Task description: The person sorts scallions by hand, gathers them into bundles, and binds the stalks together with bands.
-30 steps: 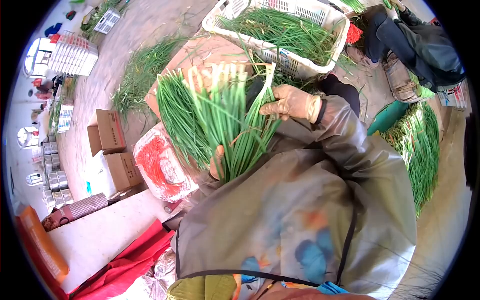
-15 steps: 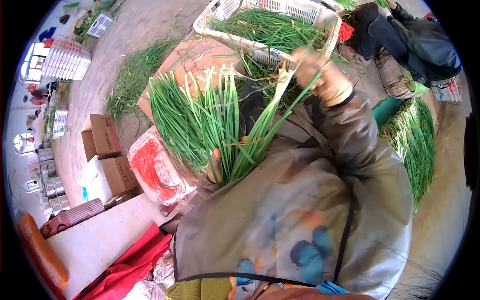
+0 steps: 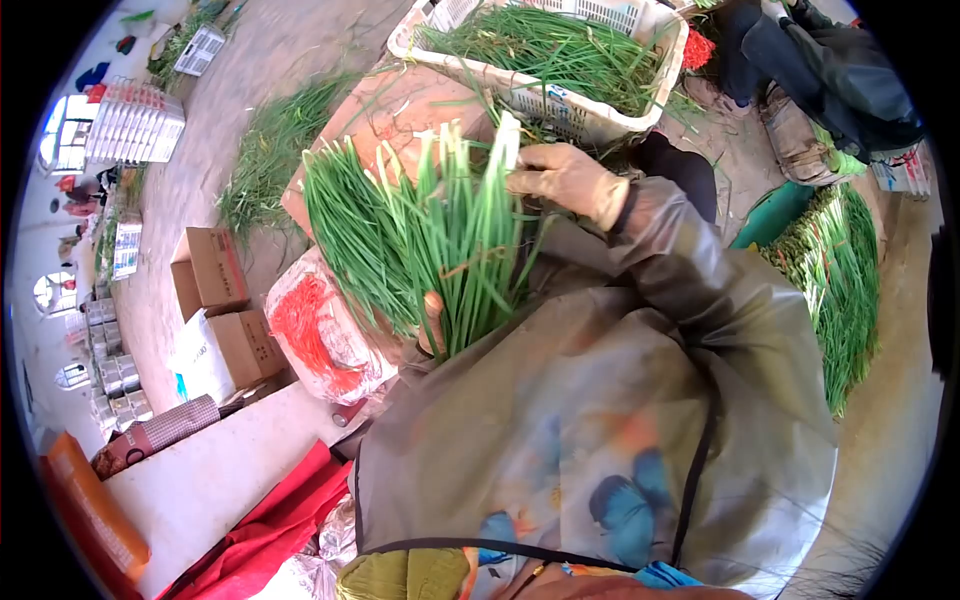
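A bunch of long green stalks with pale ends [image 3: 440,230] fans out over my lap. My left hand [image 3: 432,325] is closed round its lower part; only the thumb side shows, the other fingers are behind the leaves. At the bunch's right edge, my gloved right hand [image 3: 570,182] has its fingers bent against the pale ends of some stalks. More stalks [image 3: 345,215] spread to the left in the same bunch. A reddish-brown board [image 3: 410,105] lies beyond the pale ends.
A white crate of green stalks [image 3: 675,75] stands ahead. Loose greens [image 3: 270,150] lie on the floor. Red ties [image 3: 305,325] rest on a white bag at left, near cardboard boxes [image 3: 245,350]. Bundled greens [image 3: 845,290] are at right; another person [image 3: 830,75] sits at upper right.
My right hand first went up and right, away from the bunch with a stalk, then came back down and left to the pale ends. My left hand stayed at the bunch.
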The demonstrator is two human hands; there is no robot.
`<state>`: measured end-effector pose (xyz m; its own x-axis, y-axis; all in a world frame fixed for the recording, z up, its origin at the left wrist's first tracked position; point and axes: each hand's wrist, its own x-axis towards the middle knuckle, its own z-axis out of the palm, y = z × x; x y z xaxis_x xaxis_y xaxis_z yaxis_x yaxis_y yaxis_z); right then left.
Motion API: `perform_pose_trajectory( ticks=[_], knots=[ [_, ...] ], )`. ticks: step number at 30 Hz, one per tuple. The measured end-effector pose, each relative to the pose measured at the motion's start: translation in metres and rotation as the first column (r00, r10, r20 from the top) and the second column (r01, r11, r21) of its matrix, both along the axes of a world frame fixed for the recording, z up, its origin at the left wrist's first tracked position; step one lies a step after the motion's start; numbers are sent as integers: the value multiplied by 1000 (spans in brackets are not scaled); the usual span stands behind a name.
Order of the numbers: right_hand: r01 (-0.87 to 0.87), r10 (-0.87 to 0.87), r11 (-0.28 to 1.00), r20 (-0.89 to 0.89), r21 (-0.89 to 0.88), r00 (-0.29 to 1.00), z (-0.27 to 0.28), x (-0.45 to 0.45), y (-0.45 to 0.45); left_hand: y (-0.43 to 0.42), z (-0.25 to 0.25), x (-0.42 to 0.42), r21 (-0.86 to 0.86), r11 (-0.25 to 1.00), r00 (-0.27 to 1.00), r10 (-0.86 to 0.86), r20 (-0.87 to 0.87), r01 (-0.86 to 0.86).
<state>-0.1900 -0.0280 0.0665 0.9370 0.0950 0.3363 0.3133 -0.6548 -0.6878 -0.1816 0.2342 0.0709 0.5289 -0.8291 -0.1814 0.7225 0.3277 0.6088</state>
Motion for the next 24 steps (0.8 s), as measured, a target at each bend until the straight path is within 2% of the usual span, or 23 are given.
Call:
perform_pose_trajectory(
  ticks=[1,2,3,4,5,6,7,9,11,13,15,16,17,19,20,21,23,24],
  knots=[
    [148,-52,922,-265,358,963,14,8,20,0,2,2,-3,1000,1000,0,25,0],
    [170,-125,972,-256,162,959,30,11,29,1,5,3,-4,1000,999,0,50,1],
    [192,-196,981,-232,-41,953,40,14,34,6,7,9,91,994,994,-67,85,60],
    [190,-207,970,-103,-153,973,38,16,37,12,8,15,183,976,983,-142,115,119],
    [184,-200,971,-103,-151,974,42,17,37,16,8,18,360,905,945,-294,144,226],
    [144,-178,976,-222,-162,959,49,18,35,14,3,15,377,913,973,-207,100,155],
    [104,-158,980,-337,-172,928,54,18,31,13,2,12,373,916,974,-202,101,152],
    [108,-73,993,-478,46,875,43,12,20,11,5,7,300,953,1000,-27,-14,30],
    [149,63,932,-554,329,830,26,4,12,8,-1,7,243,970,998,-15,-54,28],
    [154,100,916,-581,371,807,19,-2,6,10,-3,7,248,969,998,15,-64,2],
    [243,188,775,-580,583,793,23,-7,8,10,-6,8,241,970,999,-12,-49,23],
    [220,284,671,-519,708,806,27,-8,8,10,-4,9,234,971,997,-26,-68,41],
    [220,283,671,-519,708,807,30,-11,11,10,-3,9,227,972,995,-40,-87,59],
    [234,448,341,-377,910,811,37,-16,20,9,-6,8,209,976,997,-44,-63,56],
    [170,541,127,-212,977,814,39,-14,24,8,-7,8,191,980,998,-45,-38,51],
    [169,545,132,-214,977,811,40,-12,20,7,-8,7,186,981,998,-40,-38,46],
    [11,422,-288,117,957,899,46,-8,0,7,-8,4,108,993,998,-44,-52,50],
    [-41,346,-347,168,937,923,54,-9,-13,8,-8,4,108,993,998,-39,-51,44]
  ],
)
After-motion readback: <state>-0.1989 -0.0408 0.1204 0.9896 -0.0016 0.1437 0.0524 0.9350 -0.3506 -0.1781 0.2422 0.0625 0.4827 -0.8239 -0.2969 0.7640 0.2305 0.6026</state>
